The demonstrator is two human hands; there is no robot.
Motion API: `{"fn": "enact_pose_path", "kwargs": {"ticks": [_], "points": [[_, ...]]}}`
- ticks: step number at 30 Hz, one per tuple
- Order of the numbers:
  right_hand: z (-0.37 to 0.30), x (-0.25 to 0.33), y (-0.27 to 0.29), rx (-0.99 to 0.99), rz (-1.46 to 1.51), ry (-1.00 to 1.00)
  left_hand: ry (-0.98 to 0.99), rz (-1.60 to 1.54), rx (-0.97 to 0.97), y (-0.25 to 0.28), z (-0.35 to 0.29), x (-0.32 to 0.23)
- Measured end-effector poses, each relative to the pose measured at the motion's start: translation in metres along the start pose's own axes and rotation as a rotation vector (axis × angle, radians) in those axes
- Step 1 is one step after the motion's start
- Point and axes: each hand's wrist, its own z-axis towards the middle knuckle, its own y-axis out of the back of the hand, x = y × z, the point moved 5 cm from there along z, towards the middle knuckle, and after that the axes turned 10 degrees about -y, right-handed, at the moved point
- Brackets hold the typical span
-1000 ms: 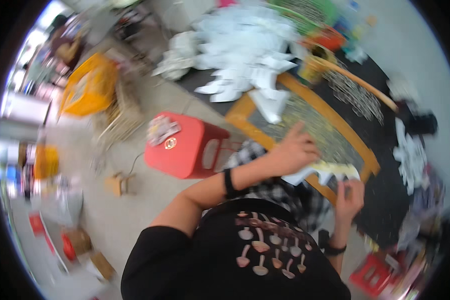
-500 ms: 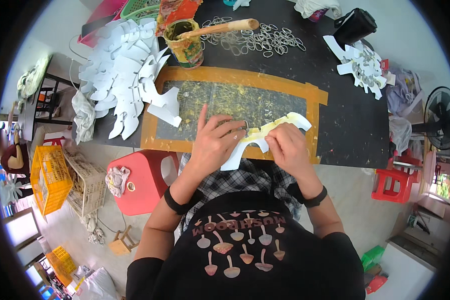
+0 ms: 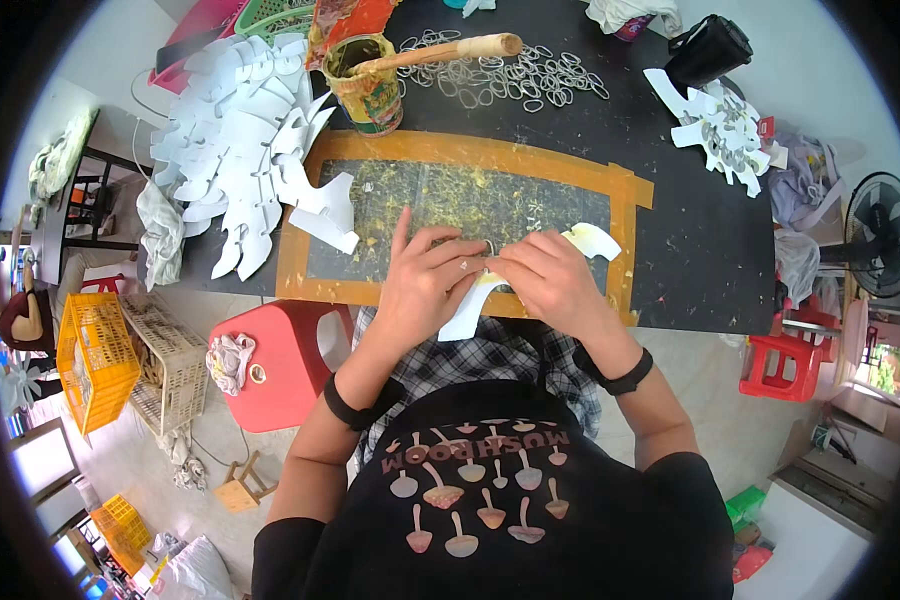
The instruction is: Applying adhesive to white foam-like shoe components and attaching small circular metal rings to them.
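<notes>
A curved white cut-out piece (image 3: 592, 241), smeared with yellow glue along its upper part, lies over the board's near edge. My left hand (image 3: 430, 287) pinches it near its middle, index finger raised. Beside those fingertips shows the edge of a small metal ring (image 3: 489, 246). My right hand (image 3: 548, 283) has its fingers pressed together on the same piece, close against my left fingertips. The fingers hide the middle of the piece. Beneath it is a dark, glue-stained board (image 3: 390, 215) bordered with brown tape.
A pile of white cut-outs (image 3: 245, 130) lies at the left. Behind the board stands a glue can (image 3: 368, 100) with a wooden-handled stick (image 3: 450, 53) across it. Several metal rings (image 3: 530, 80) lie beyond. Pieces bearing rings (image 3: 720, 135) and a black container (image 3: 710, 50) sit far right.
My right hand has moved left along the cut-out, from its right part to beside my left fingertips. My left hand keeps nearly the same place.
</notes>
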Motion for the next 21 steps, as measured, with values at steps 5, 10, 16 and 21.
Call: {"fn": "enact_pose_path", "kwargs": {"ticks": [5,10,16,21], "points": [[0.001,-0.003,0.0,0.032,-0.066,0.034,-0.007,0.005,-0.008,-0.001,-0.001,0.001],[-0.005,-0.008,0.003,0.089,-0.11,-0.018,-0.037,0.062,0.018,-0.002,0.0,-0.004],[0.0,-0.011,0.018,-0.02,0.087,-0.102,-0.07,0.122,0.062,-0.001,0.0,-0.007],[-0.004,-0.01,0.006,-0.032,0.116,-0.134,-0.077,0.12,0.072,-0.003,-0.002,-0.004]]}}
